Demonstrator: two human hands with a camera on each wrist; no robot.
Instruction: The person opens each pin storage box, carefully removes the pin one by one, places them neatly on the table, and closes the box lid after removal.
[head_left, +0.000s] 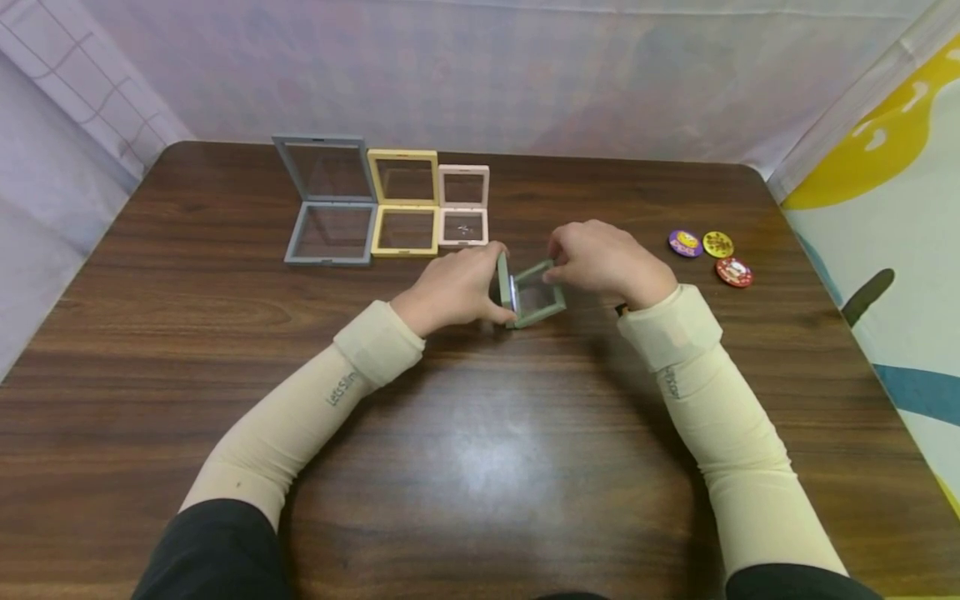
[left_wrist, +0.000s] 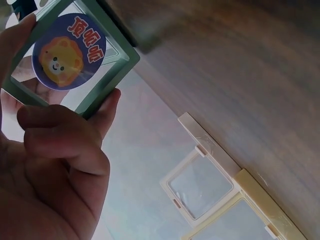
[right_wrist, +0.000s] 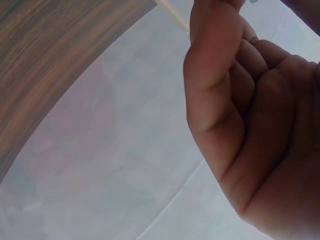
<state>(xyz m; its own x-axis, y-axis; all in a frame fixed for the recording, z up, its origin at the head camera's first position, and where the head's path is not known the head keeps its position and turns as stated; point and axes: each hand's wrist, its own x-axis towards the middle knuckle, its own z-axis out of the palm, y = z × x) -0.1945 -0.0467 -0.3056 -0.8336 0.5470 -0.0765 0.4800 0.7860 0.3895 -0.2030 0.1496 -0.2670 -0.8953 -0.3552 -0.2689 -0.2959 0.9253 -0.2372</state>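
A small green hinged display frame (head_left: 557,305) stands partly opened above the table, between both hands. My left hand (head_left: 459,287) grips its left panel by the edges, thumb at the near side. Against that panel sits a round purple-blue badge (left_wrist: 60,75) with a yellow lion face and red lettering; the head view shows it nearly edge-on. The right hand (head_left: 611,260) has its fingertips at the upper right corner of the other panel and appears to pinch it. In the right wrist view its fingers (right_wrist: 212,70) are curled, and the contact is out of sight.
Along the back stand a grey frame (head_left: 298,236), a yellow frame (head_left: 377,232) and a pale pink frame (head_left: 441,225), each with its lid raised. On the right lie a purple badge (head_left: 686,243), a yellow badge (head_left: 718,244) and a red badge (head_left: 734,272).
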